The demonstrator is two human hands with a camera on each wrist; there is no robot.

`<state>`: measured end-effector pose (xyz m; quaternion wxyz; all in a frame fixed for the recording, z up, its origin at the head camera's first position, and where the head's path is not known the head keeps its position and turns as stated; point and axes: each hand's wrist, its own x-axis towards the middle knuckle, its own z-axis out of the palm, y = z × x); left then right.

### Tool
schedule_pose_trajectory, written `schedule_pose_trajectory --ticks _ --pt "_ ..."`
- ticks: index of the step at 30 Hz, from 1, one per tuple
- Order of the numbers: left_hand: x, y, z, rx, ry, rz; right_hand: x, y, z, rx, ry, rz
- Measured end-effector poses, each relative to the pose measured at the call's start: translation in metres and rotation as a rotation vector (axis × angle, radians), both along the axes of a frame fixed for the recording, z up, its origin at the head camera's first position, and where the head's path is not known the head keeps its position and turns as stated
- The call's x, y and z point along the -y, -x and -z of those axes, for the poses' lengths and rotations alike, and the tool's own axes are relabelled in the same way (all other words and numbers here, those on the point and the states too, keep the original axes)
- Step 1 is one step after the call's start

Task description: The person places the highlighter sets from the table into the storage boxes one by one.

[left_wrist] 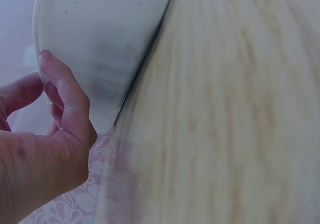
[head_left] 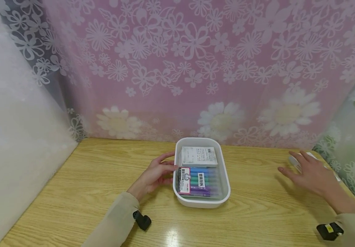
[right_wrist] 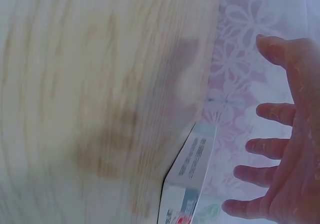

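A white plastic bin [head_left: 199, 204] with rounded corners stands on the table. Inside it lie a flat white printed box [head_left: 198, 156] at the back and a clear packet of coloured pens [head_left: 206, 181] in front. My left hand [head_left: 154, 175] is at the bin's left side, pinching its rim between thumb and fingers; the left wrist view shows the fingertips on the edge of the bin wall [left_wrist: 105, 48]. Over at the right, my right hand [head_left: 311, 176] hovers with spread fingers above another white box [right_wrist: 187, 171], which it partly hides in the head view. Nothing is in that hand.
The wood-grain table [head_left: 251, 199] holds everything. A pink flowered curtain [head_left: 165, 85] hangs along the back edge, with a whitish sheet [head_left: 20, 120] on the left and a flowered one [head_left: 350, 147] on the right. The right-hand box lies near the table's right edge.
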<state>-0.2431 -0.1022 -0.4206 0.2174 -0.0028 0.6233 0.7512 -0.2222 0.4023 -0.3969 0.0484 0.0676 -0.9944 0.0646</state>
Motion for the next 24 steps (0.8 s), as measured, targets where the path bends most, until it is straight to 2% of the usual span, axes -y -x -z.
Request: schedule_pose_trajectory --ticks 7,12,19,24 --pt "0.002 0.002 -0.001 0.008 0.023 0.005 -0.02 0.001 0.001 0.091 -0.015 0.019" --pt "0.003 0.001 -0.003 -0.012 0.043 0.013 -0.033 0.003 0.007 0.137 -0.033 0.022" --pt "0.0 0.0 -0.006 -0.021 0.048 0.006 -0.041 0.002 0.012 0.114 -0.107 -0.011" --pt "-0.001 -0.001 -0.006 -0.022 0.05 0.009 -0.042 0.001 0.011 0.146 -0.074 0.105"
